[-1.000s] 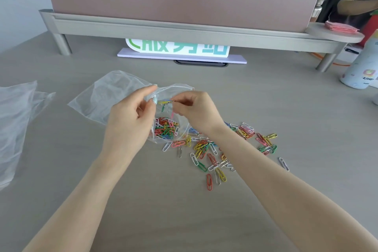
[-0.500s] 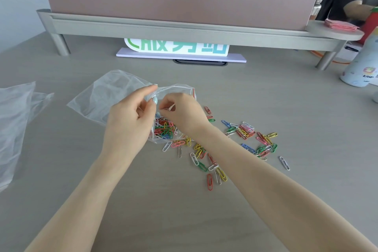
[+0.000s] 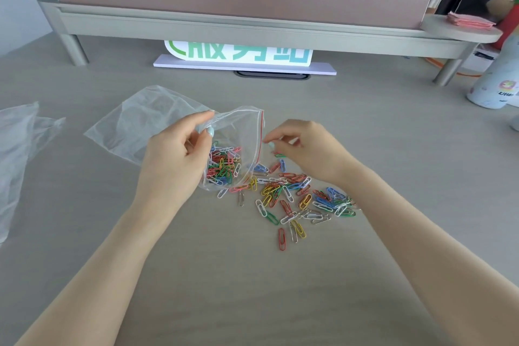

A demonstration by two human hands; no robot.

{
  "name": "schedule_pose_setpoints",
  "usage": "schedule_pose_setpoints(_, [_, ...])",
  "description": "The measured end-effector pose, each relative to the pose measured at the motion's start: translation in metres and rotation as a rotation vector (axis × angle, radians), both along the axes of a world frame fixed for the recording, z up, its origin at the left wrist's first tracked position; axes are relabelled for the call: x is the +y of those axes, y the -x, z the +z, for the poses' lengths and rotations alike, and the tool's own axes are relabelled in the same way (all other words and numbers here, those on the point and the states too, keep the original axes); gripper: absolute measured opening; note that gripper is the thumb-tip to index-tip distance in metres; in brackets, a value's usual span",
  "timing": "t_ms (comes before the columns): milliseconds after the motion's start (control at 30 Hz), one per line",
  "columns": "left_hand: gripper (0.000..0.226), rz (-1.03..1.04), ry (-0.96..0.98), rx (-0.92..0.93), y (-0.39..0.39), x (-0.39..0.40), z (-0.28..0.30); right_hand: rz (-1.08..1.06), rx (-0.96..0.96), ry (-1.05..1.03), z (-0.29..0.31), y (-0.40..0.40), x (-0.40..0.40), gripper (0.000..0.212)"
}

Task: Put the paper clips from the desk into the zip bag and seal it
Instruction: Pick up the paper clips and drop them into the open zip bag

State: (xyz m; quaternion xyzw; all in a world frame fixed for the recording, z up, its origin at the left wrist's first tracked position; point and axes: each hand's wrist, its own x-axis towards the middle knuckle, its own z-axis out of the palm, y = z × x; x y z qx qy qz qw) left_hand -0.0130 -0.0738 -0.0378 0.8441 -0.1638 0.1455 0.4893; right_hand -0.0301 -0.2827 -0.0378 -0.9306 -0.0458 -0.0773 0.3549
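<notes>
A clear zip bag [image 3: 243,124] with a red zip line stands with its mouth wide and facing right. My left hand [image 3: 179,154] pinches the bag's upper rim and holds it up off the desk. A heap of coloured paper clips in the bag [image 3: 223,163] lies at its bottom. Many loose paper clips [image 3: 295,196] are scattered on the desk to the right and in front of the bag. My right hand [image 3: 307,149] hovers just right of the bag's mouth, above the loose clips, fingers curled, with no clip visible in them.
A flat clear plastic bag [image 3: 140,121] lies behind my left hand, and a crumpled one [image 3: 16,149] is at the left edge. A raised shelf [image 3: 252,28] crosses the back with a green-lettered sign [image 3: 238,55] under it. A white bottle [image 3: 497,87] stands at the far right.
My right hand was at the bag's mouth with clips; it has drawn back to the right and shows none. The bag's mouth now gapes wider. My left hand keeps its hold.
</notes>
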Motion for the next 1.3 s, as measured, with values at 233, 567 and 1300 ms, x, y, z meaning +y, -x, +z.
schedule_pose_setpoints(233, [0.034, 0.0, -0.022, -0.005, 0.002, -0.002, -0.002, -0.025, 0.127, 0.199, -0.021, 0.035, -0.017, 0.051])
schedule_pose_setpoints(567, [0.036, 0.026, -0.025, 0.003, -0.001, 0.0, -0.001, 0.114, 0.072, 0.324, -0.032, 0.043, 0.005, 0.046])
schedule_pose_setpoints(1300, [0.036, 0.029, -0.027, -0.01, -0.002, 0.001, -0.004, 0.115, 0.021, 0.2, -0.03, 0.044, -0.001, 0.014])
